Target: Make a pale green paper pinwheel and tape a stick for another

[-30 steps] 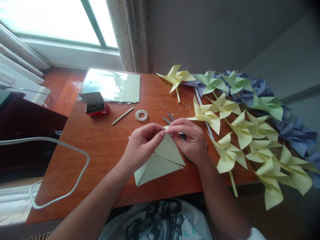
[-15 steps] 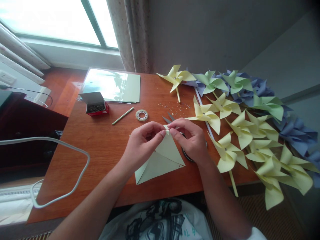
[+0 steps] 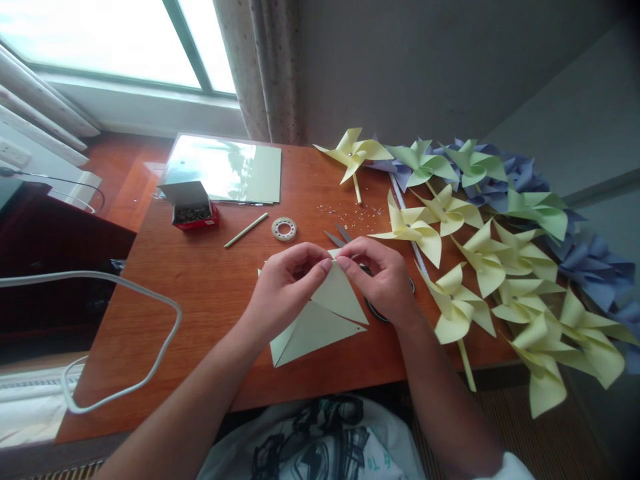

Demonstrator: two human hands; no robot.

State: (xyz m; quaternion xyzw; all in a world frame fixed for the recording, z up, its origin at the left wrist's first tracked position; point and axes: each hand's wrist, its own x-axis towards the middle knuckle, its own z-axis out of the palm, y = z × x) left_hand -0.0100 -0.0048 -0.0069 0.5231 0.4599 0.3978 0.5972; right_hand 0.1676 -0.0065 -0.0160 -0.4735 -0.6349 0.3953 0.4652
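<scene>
A pale green paper square [image 3: 315, 332], slit from its corners toward the middle, lies over the table in front of me. My left hand [image 3: 290, 280] pinches its far corner between thumb and forefinger. Right beside it, my right hand [image 3: 377, 273] pinches the same corner, so the fingertips of both hands nearly meet. A small hole shows near the paper's right corner. Partly hidden behind my right hand is a pair of scissors [image 3: 337, 236], blades pointing away. Whether anything small sits between my fingers is hidden.
A tape roll [image 3: 284, 229], a rolled paper stick [image 3: 246, 231] and an open red box [image 3: 194, 215] of small metal pieces lie beyond my hands. Glossy sheets [image 3: 225, 170] are behind. Several paper pinwheels [image 3: 453, 300] cover the right side. A white cable [image 3: 170, 340] loops at left.
Both hands stay at the far corner. My right fingertips have shifted slightly on the paper, and its right side has moved a little left.
</scene>
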